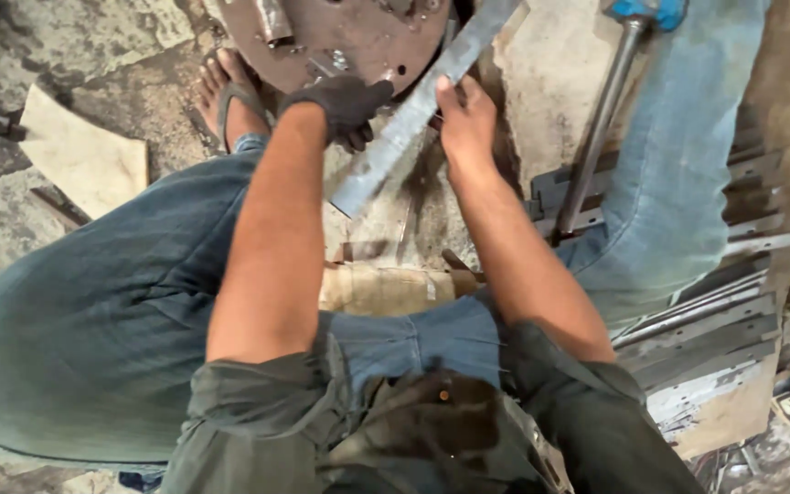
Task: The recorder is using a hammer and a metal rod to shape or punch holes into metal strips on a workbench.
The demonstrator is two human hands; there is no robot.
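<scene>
1. My left hand [345, 108], in a dark glove, is curled shut round the steel strip [422, 105] approx at its middle, fingers wrapped under the edge.
2. My right hand [464, 117] is bare, closed on the same strip from the other side, thumb pressed on its top face.
3. The strip is flat, grey, long; it runs from 7 o'clock up to 1 o'clock. Lower end hangs free above the floor, between my forearms. Upper end goes off past the plate.
4. Rusty round plate [340, 37] sits at 12 o'clock w/ holes and small metal bits on it; the strip lies across its right rim, touching or just over it, can't tell which.
5. My foot in a sandal [230, 101] is at 10 o'clock of the left hand, just beside the plate.
6. Steel rod [596, 128] w/ blue top stands tilted at 3 o'clock, near my right knee.
7. Stack of flat strips [715, 329] lies at 4 o'clock, partly under my leg.
8. Pale board [84, 155] on the stone floor at 9 o'clock, well apart.
</scene>
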